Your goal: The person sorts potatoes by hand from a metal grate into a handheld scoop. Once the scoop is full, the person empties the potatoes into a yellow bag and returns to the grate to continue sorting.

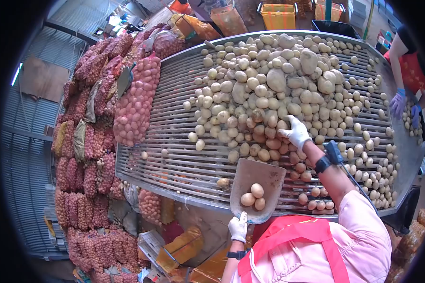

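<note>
My left hand, in a white glove, is closed on the near end of a scoop. The broad pan of the scoop lies over the slatted sorting table and carries three potatoes. My right hand, also gloved in white, reaches into the front of a large heap of potatoes. Its thumb and fingers are apart, with the fingertips right at the potatoes. Larger potatoes lie among the small ones higher in the heap.
Full red mesh sacks are stacked along the left, one resting on the table. At the right edge, another person's purple-gloved hand is beside loose potatoes. A yellow crate stands beyond the table. Yellow containers sit below its near edge.
</note>
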Demonstrator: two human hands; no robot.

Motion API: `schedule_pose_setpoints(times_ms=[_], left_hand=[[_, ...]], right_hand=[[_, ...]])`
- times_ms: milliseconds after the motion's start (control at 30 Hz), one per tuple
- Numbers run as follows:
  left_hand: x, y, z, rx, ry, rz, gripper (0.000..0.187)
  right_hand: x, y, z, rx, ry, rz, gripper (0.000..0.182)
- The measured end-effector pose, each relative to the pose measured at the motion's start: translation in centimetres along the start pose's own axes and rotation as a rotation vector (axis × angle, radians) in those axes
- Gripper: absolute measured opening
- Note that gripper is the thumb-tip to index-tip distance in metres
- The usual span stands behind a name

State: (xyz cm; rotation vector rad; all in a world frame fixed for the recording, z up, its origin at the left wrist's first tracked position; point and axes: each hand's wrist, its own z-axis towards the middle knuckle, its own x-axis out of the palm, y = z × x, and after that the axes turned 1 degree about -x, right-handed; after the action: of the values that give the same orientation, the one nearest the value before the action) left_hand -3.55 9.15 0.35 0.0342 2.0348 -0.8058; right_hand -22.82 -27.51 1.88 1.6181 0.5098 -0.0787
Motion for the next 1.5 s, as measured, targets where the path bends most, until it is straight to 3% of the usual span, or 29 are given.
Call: schedule_pose_setpoints(times_ms=[100, 167, 267, 400, 500, 633, 667, 700, 767, 833, 900, 967, 1033, 1100, 1133, 1167, 1267, 1367, 1433, 1500], left_hand=[[0.3, -0.1, 0.1, 0.013, -0.001, -0.078, 0.050], [0.3, -0.5, -0.1, 0.003, 0.003, -0.186, 0.049], [0.6, 0.5, 0.4, -0.004, 0.015, -0.163, 0.047], [0.6, 0.3, 0.5, 0.035, -0.001, -0.132, 0.046], [0.1, -0.5, 0.2, 0.043, -0.004, -0.082, 0.047], [-0.3, -0.8, 0.4, 0.058, 0.031, 0.021, 0.049], [-0.3, -1.1, 0.5, 0.065, 0.041, 0.026, 0.050], [-0.5, -1.7, 0.4, 0.073, 0.051, 0.031, 0.051], [-0.5, -2.7, 0.4, 0.089, 0.070, 0.033, 0.051], [-0.5, -3.3, 0.6, 0.103, 0.084, 0.030, 0.051], [-0.4, -3.5, 0.9, 0.098, 0.078, 0.054, 0.052], [-0.4, -3.5, 1.0, 0.071, 0.059, 0.088, 0.052], [-0.6, -3.7, 0.7, 0.126, 0.064, -0.012, 0.049], [-0.3, -2.8, 0.8, 0.087, 0.080, 0.046, 0.048], [-0.4, -3.5, 0.4, 0.047, 0.088, -0.036, 0.048], [-0.1, -2.9, 0.5, 0.080, 0.060, 0.010, 0.049], [0.5, -2.2, 0.4, 0.062, 0.046, 0.011, 0.050], [-0.4, -4.1, -0.2, 0.018, 0.068, -0.045, 0.051], [-0.3, -3.5, -0.1, 0.070, 0.041, -0.002, 0.051], [-0.6, -4.2, -0.2, 0.063, 0.050, -0.014, 0.050]], right_hand=[[-1.3, -1.3, -0.4, 0.233, 0.232, 0.699, 0.036], [-2.0, -2.2, -1.8, 0.466, 0.350, 1.170, 0.038], [-3.1, -1.3, -3.8, 0.535, 0.452, 1.395, 0.046], [-3.7, -0.3, -5.5, 0.587, 0.489, 1.442, 0.047], [-3.4, -1.0, -5.7, 0.582, 0.574, 1.454, 0.046], [-2.6, 2.7, -7.0, 0.666, 0.232, 1.192, 0.043], [-2.0, 0.0, -6.8, 0.537, 0.362, 1.071, 0.043], [-2.8, 2.1, -7.5, 0.475, 0.426, 0.946, 0.040], [-1.7, 2.2, -7.3, -0.221, 0.463, 0.395, 0.039], [-2.2, 4.9, -7.2, -0.119, 0.421, 0.379, 0.019], [-2.6, 4.3, -3.3, -0.482, 0.062, 0.018, 0.017], [-3.0, 2.2, 0.8, -0.433, -0.258, -0.342, 0.029], [-3.3, 0.0, 3.9, -0.409, -0.304, -0.628, 0.040], [-3.9, 0.6, 4.4, -0.347, -0.157, -0.749, 0.048], [-4.2, 1.2, 4.4, -0.270, -0.076, -0.749, 0.050], [-4.3, -0.2, 4.5, -0.333, -0.128, -0.687, 0.049], [-4.6, 1.0, 2.5, -0.207, -0.121, -0.376, 0.044], [-3.5, 2.8, -2.3, 0.032, 0.214, 0.281, 0.042], [-2.6, 3.6, -5.3, 0.061, 0.463, 0.351, 0.042], [-2.4, 5.2, -7.1, 0.108, 0.542, 0.380, 0.040]])
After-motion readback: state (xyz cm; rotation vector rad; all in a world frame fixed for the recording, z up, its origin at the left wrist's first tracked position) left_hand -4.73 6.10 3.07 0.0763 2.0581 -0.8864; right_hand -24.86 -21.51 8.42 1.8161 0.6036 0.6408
